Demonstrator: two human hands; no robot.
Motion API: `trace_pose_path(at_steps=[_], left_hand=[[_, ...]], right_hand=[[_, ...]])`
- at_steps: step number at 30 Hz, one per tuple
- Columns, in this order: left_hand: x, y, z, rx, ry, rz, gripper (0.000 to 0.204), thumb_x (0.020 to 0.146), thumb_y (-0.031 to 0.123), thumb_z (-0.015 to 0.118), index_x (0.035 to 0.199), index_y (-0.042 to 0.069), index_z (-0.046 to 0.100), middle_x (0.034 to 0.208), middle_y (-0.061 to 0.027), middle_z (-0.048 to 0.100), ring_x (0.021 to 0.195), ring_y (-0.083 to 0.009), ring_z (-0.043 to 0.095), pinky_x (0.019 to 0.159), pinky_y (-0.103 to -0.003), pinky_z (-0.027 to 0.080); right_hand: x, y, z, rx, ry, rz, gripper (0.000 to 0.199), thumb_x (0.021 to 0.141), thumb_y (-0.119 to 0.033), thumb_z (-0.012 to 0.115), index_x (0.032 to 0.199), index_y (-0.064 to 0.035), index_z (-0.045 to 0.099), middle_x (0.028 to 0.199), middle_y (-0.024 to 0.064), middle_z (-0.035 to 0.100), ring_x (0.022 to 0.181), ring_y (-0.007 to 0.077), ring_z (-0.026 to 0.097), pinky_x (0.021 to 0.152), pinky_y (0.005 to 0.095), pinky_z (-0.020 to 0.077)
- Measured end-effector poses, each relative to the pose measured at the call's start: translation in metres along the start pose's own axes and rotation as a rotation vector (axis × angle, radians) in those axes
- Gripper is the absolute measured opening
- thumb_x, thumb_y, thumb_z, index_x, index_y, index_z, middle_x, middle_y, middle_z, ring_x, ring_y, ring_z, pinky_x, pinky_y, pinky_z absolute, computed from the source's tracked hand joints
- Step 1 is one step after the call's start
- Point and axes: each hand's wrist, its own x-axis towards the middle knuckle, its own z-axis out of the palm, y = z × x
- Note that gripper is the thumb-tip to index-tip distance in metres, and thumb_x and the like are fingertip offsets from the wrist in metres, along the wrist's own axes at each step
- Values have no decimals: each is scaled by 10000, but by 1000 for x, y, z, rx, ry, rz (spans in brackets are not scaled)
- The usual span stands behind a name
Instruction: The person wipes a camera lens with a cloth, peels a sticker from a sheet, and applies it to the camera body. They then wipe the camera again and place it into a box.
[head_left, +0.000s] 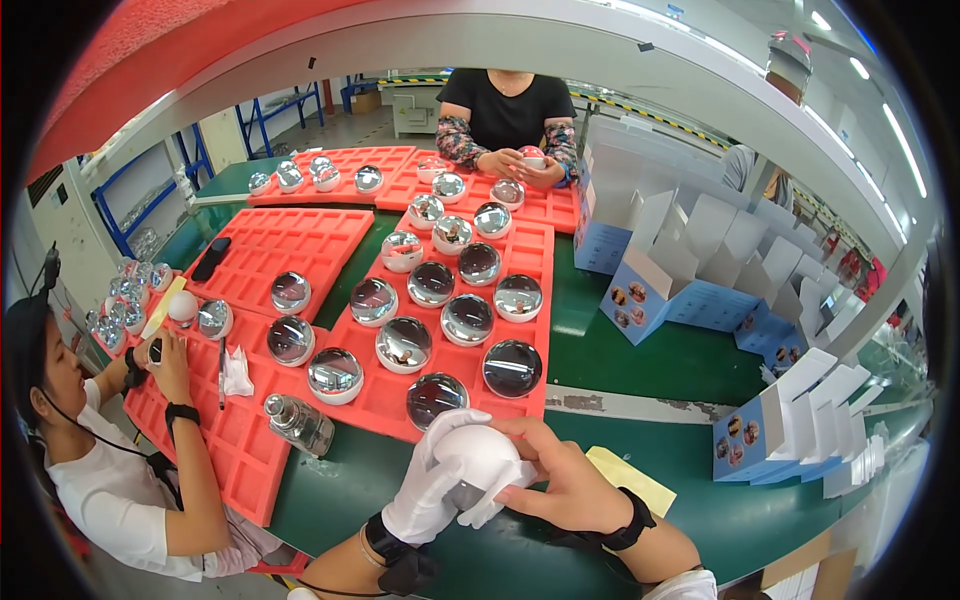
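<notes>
Low in the middle, a white-backed ball (476, 452) with a darker patch at its lower edge rests in my left hand (428, 490), which wears a white glove and has its fingers wrapped round it. From the right, my bare right hand (570, 478) closes on the ball's side, index finger above and thumb below. White material shows by the right thumb; I cannot tell whether it is glove or cloth. Just beyond my hands, mirrored balls with white bases, such as this near one (437, 400), sit in a red compartment tray (535, 300).
A glass bottle (300, 424) stands left of my hands; yellow paper (632, 482) lies right. Blue-and-white boxes (745, 440) line the right side. A co-worker sits at left, hands (165, 355) near a tray; another person opposite holds a ball (533, 157). Red trays cover the green table (620, 375).
</notes>
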Motion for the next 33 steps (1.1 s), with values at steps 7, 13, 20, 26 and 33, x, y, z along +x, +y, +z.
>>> trace_pose_path(at_steps=[7, 13, 20, 26, 33], left_hand=[[-2, 9, 5, -132, -35, -75, 772, 753, 591, 599, 1263, 52, 385, 1128, -165, 538, 946, -266, 620, 766, -358, 542], [-1, 7, 8, 14, -6, 18, 804, 698, 524, 715, 1259, 52, 384, 1128, -131, 533, 1003, -235, 593, 831, -335, 516], [-3, 2, 6, 64, 22, 43, 743, 674, 340, 788, 1248, 57, 410, 1127, -89, 519, 1048, -186, 555, 895, -328, 472], [-6, 11, 4, -126, -66, -91, 826, 648, 409, 806, 1260, 65, 370, 1106, -109, 528, 1011, -213, 574, 869, -343, 498], [-5, 6, 4, -191, -55, -74, 773, 663, 337, 811, 1252, 60, 394, 1138, -83, 503, 1058, -190, 541, 907, -332, 459]], right_hand=[[-1, -1, -3, 7, -19, -14, 633, 792, -46, 684, 1334, -32, 357, 1206, 143, 581, 1101, 227, 593, 865, 318, 496], [-1, -2, 1, 44, 11, -6, 653, 793, -71, 701, 1344, -43, 352, 1201, 140, 575, 1103, 238, 591, 893, 338, 473], [-3, -8, 0, -41, 27, 48, 641, 805, -67, 693, 1346, -39, 350, 1162, 140, 593, 1100, 251, 591, 905, 338, 445], [-11, -9, -2, -126, -14, -12, 648, 794, -61, 690, 1348, -40, 353, 1109, 144, 614, 1071, 244, 598, 890, 335, 436], [-8, -4, 2, -218, 61, -119, 683, 741, -136, 707, 1323, -25, 367, 1093, 162, 598, 988, 282, 618, 826, 343, 480]])
